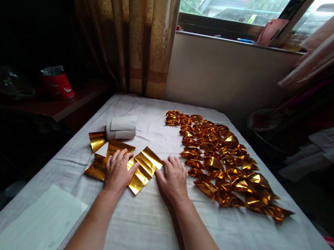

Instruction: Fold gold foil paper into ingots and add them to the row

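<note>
A creased gold foil sheet (144, 171) lies at a slant on the white cloth between my two hands. My left hand (118, 171) rests palm down on other gold foil sheets (96, 168), its fingers stretched out and its thumb over the near sheet's left corner. At that sheet's right corner is my right hand (175, 178), low over the cloth, with thumb and forefinger apart and touching the edge. Just beyond the left hand lies a curled roll of white paper (121, 127). Folded gold foil pieces (211, 163) stand in rows to the right.
A lined paper sheet (42, 219) lies at the near left of the cloth-covered table (141, 235). To the left, a red packet (58, 82) stands on a dark side table. A curtain (147, 37) hangs behind, and clothes (331, 52) hang at the right.
</note>
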`<state>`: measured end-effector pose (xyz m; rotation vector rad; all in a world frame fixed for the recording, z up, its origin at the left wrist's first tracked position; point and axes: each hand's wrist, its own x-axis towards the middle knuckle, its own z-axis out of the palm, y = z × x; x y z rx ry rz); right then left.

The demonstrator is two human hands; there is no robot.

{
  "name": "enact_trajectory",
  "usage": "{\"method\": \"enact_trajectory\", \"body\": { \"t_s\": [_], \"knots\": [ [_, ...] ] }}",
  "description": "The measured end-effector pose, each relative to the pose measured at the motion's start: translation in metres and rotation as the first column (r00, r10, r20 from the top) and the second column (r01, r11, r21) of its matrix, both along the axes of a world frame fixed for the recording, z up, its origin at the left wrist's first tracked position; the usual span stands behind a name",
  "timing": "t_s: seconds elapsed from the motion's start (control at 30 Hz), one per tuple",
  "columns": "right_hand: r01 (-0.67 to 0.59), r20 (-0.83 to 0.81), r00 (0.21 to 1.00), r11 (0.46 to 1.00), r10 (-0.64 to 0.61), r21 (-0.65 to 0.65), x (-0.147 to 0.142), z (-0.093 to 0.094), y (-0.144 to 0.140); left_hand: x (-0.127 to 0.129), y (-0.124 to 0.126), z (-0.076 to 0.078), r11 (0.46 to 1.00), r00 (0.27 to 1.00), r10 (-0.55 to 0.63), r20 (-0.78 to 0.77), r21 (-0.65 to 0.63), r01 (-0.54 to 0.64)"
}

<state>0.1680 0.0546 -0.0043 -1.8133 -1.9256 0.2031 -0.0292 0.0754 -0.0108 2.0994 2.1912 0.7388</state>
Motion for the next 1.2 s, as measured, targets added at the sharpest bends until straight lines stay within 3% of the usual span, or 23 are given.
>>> {"method": "enact_trajectory", "body": {
  "t_s": [0.3,0.57,0.77,0.87,0.97,1.07,1.13,1.2],
  "knots": [
    [0.072,-0.333,0.942,0.993,-0.038,0.091,0.003,-0.006,0.009,0.000,0.000,-0.001,1.000,1.000,-0.017,0.001,0.019,0.017],
    [0.082,-0.385,0.922,0.992,-0.037,0.100,0.002,-0.002,0.009,0.001,0.000,0.000,1.000,1.000,-0.009,-0.010,0.021,0.009],
    [0.100,-0.535,0.844,0.990,-0.034,0.095,0.000,-0.004,0.011,0.002,0.000,0.001,1.000,1.000,-0.004,-0.006,0.013,0.004],
    [0.123,-0.676,0.736,0.989,-0.032,0.088,0.000,0.000,0.014,0.001,0.002,0.003,1.000,1.000,0.001,0.019,0.006,-0.001],
    [0.129,-0.861,0.505,0.992,-0.058,0.009,0.003,0.009,0.018,0.001,0.003,0.005,1.000,0.998,0.002,0.059,0.006,-0.002],
    [0.086,-0.946,0.278,0.985,-0.170,-0.151,0.007,0.022,0.021,0.001,0.003,0.005,0.999,0.996,0.010,0.093,0.034,-0.013],
    [0.059,-0.961,0.196,0.980,-0.197,-0.189,0.010,0.031,0.021,0.000,0.004,0.004,0.997,0.992,0.012,0.124,0.073,-0.021],
    [0.052,-0.973,0.173,0.988,-0.154,-0.147,0.012,0.039,0.018,0.000,0.004,0.003,0.991,0.987,0.003,0.162,0.128,-0.024]
  ]
}}
